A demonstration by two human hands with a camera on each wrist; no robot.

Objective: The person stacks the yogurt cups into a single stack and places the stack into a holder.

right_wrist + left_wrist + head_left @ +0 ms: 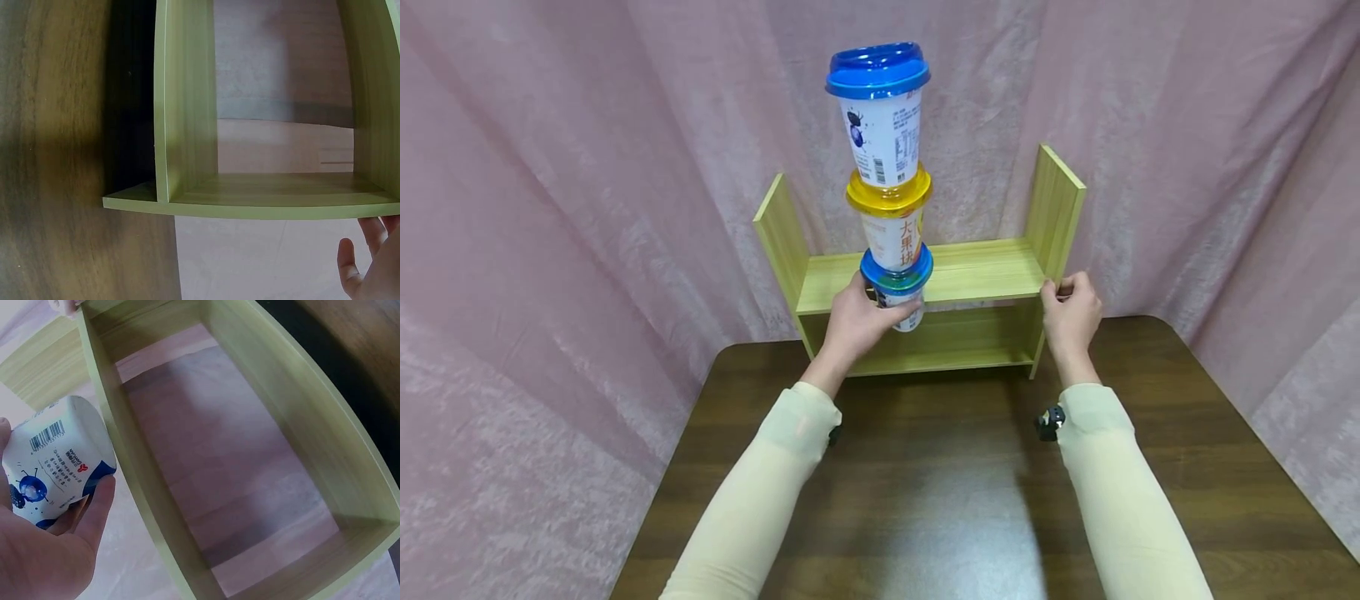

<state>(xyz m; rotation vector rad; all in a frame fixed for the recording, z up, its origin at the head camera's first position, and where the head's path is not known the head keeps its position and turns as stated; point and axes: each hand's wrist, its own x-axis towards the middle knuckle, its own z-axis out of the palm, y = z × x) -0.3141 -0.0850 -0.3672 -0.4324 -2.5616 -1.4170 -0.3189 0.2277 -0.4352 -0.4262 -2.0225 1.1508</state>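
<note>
Three lidded cups (pixel 888 187), two with blue lids and one with yellow, stacked before one green wooden shelf (pixel 970 271); two hands beside the shelf.

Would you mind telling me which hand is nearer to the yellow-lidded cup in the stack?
Left. The left hand grips the bottom cup of the stack, just below the yellow-lidded cup. The right hand is off to the side, holding the shelf's right upright panel.
</note>
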